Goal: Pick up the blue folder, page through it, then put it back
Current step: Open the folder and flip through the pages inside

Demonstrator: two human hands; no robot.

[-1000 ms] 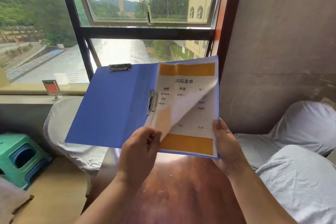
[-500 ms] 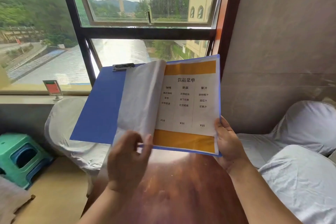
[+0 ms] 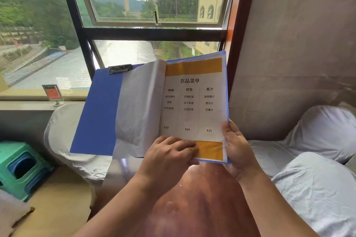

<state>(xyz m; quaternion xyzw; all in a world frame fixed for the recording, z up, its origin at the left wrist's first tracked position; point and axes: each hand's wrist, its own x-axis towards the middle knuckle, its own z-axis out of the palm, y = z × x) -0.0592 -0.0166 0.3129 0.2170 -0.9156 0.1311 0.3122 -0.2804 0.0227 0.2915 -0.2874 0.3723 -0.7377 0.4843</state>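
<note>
The blue folder [image 3: 97,113] is held open in the air above a reddish wooden table [image 3: 202,204]. A white page [image 3: 138,109] lies turned over onto its left half. On the right half shows a menu sheet [image 3: 192,102] with orange bands and printed text. My right hand [image 3: 238,148] grips the folder's lower right edge. My left hand [image 3: 169,158] rests on the bottom of the menu sheet, fingers over the orange band; whether it pinches the sheet is unclear.
A window [image 3: 134,25] and sill with a small red sign stand [image 3: 53,94] lie behind the folder. A white-covered chair [image 3: 63,140] stands at the left, green stools [image 3: 21,167] on the floor, white pillows [image 3: 317,179] at the right.
My left hand carried a page across to the left side, let it go, and moved back right onto the bottom of the menu sheet. My right hand kept its hold.
</note>
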